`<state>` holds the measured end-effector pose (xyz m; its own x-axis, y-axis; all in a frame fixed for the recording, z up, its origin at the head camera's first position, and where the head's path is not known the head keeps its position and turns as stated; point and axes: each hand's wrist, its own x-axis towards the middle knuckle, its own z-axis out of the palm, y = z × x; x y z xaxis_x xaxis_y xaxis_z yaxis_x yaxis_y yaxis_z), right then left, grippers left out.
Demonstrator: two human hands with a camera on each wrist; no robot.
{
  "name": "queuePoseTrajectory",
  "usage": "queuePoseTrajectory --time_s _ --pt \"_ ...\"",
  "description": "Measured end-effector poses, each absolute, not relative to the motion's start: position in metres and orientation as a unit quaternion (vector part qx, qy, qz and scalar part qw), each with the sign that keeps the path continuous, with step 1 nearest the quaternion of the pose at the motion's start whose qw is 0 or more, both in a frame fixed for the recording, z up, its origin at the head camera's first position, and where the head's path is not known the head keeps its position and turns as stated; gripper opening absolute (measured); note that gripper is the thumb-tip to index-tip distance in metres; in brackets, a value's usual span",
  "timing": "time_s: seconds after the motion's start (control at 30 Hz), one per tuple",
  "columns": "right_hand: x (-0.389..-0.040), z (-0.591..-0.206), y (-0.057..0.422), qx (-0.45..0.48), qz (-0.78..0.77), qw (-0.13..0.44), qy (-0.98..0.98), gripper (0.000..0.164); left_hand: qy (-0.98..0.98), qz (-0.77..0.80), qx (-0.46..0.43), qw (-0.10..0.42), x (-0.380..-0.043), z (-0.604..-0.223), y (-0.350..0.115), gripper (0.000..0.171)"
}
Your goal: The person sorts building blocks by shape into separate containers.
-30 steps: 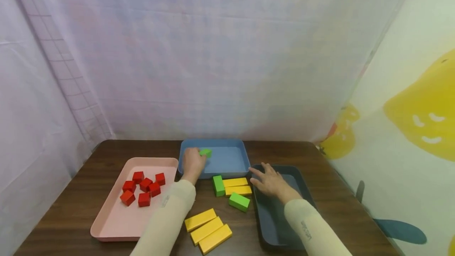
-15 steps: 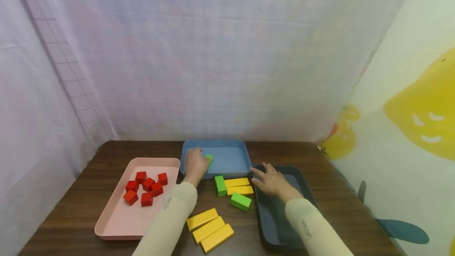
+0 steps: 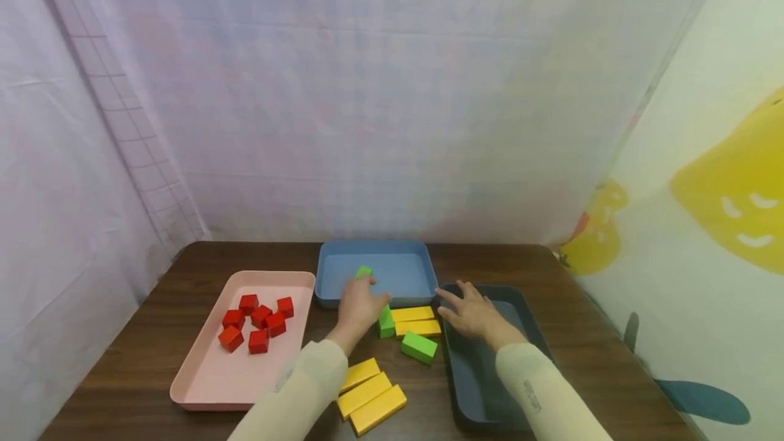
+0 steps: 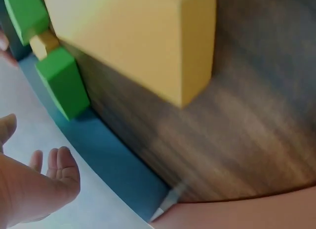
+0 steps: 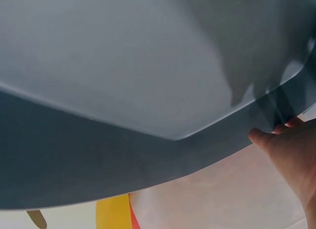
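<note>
My left hand [image 3: 360,308] hovers over the near edge of the blue tray [image 3: 401,279], its thumb and fingers apart and nothing between them. Beyond its fingertips a green block [image 3: 364,271] lies in that tray, partly hidden by the hand. Close to the thumb stands another green block [image 3: 386,323], partly covered. A further green block [image 3: 419,347] lies nearer, beside two yellow blocks [image 3: 418,327]. In the left wrist view the hand [image 4: 39,187] shows loosely bent, bare fingers. My right hand [image 3: 473,315] is spread over the dark tray [image 3: 480,386], holding nothing.
On the left, a pink tray [image 3: 211,380] carries several red cubes [image 3: 261,317]. Three yellow blocks [image 3: 366,397] lie side by side at the front of the wooden table [image 3: 153,332]. A pale curtain [image 3: 367,121] hangs behind the table.
My left hand has let go of the green block, which now lies in the blue tray. The hand has drawn back toward me and right. The right hand stays over the dark tray.
</note>
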<state>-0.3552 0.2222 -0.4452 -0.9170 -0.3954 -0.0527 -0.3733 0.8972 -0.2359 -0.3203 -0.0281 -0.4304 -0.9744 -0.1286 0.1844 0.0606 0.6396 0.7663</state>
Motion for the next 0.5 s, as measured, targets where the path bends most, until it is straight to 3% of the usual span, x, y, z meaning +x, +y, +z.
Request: queuePoseTrajectory --time_s 0.5 --pt "-0.354 -0.447 0.221 -0.201 -0.127 0.039 0.970 0.054 -0.939 -0.341 0.010 0.046 -0.309 -0.453 -0.020 0.040"
